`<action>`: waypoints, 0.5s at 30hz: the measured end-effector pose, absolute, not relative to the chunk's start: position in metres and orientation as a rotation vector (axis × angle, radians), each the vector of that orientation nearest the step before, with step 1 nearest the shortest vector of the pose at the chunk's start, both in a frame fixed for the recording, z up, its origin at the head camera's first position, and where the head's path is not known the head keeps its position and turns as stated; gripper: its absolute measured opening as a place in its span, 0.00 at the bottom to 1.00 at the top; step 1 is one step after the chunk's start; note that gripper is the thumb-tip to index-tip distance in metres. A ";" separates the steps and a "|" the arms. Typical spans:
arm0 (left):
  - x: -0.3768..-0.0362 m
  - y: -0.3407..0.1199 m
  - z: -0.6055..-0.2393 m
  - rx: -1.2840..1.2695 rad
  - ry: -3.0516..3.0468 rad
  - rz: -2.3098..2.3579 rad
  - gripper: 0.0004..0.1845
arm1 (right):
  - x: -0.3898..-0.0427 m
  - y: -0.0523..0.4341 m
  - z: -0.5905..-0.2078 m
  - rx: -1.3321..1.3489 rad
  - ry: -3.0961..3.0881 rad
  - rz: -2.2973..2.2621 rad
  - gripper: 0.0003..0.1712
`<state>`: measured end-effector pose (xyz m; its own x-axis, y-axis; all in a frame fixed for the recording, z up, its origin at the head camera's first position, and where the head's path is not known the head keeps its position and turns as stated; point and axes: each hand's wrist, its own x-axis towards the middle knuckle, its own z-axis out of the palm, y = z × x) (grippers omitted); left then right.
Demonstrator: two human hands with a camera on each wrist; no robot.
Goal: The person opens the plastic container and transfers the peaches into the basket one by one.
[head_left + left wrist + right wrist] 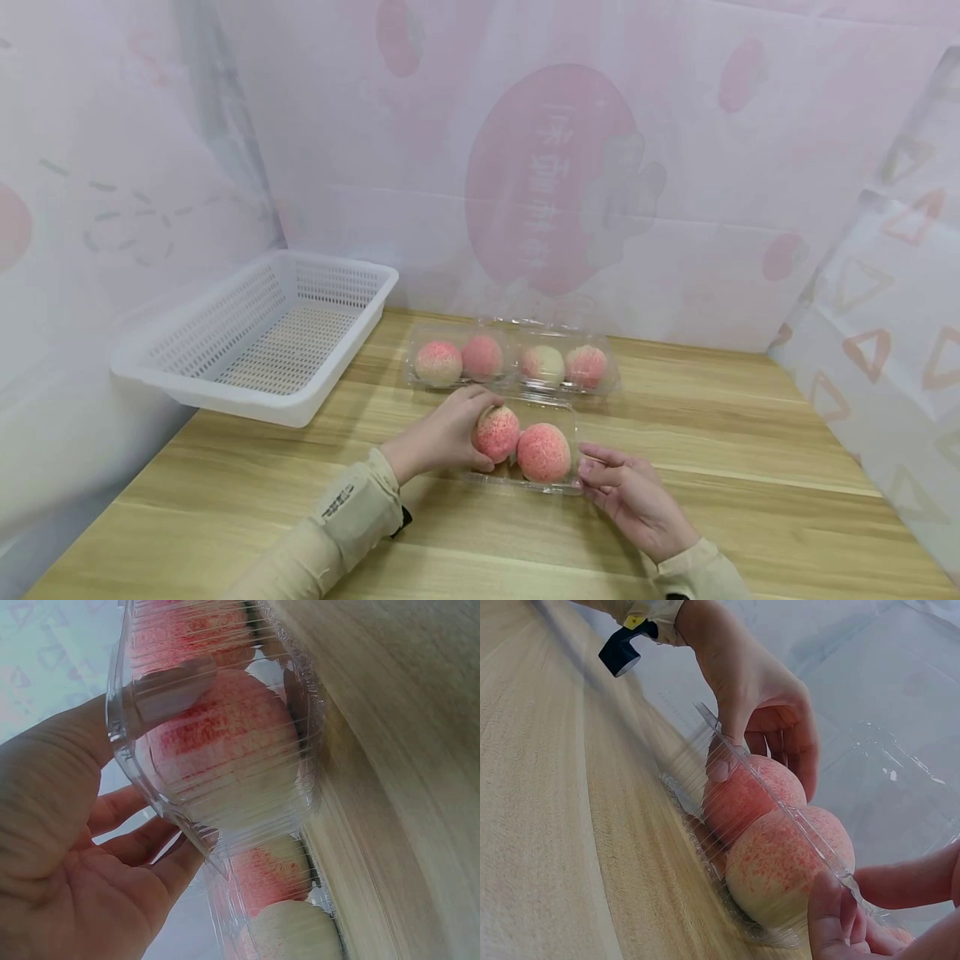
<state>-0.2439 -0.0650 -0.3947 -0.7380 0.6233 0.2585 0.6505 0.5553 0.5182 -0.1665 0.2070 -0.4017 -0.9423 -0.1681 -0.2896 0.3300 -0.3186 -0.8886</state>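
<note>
Left hand (442, 437) grips the left end of the clear clamshell box (525, 454) at lower centre of the frame; right hand (630, 492) pinches its right edge. Two peaches (543, 452) sit inside, on the wooden table (712, 433).

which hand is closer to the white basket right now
Left. The left hand grips the near clear box just right of the white basket; the right hand holds the box's far end, farther from it.

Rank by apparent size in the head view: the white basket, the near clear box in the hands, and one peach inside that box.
1. White basket, clearly largest.
2. Near clear box, held by left hand and right hand.
3. Peach, smallest.
The basket stands farther away, yet looks biggest.
</note>
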 end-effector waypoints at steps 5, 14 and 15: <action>-0.244 -0.065 -0.395 -1.143 -2.722 -0.898 0.43 | -0.166 0.207 -0.402 0.200 1.611 -2.320 0.33; -0.245 -0.066 -0.397 -1.181 -2.666 -0.862 0.41 | -0.166 0.207 -0.402 0.204 1.614 -2.322 0.34; -0.245 -0.066 -0.397 -1.183 -2.667 -0.857 0.41 | -0.166 0.207 -0.402 0.205 1.615 -2.320 0.34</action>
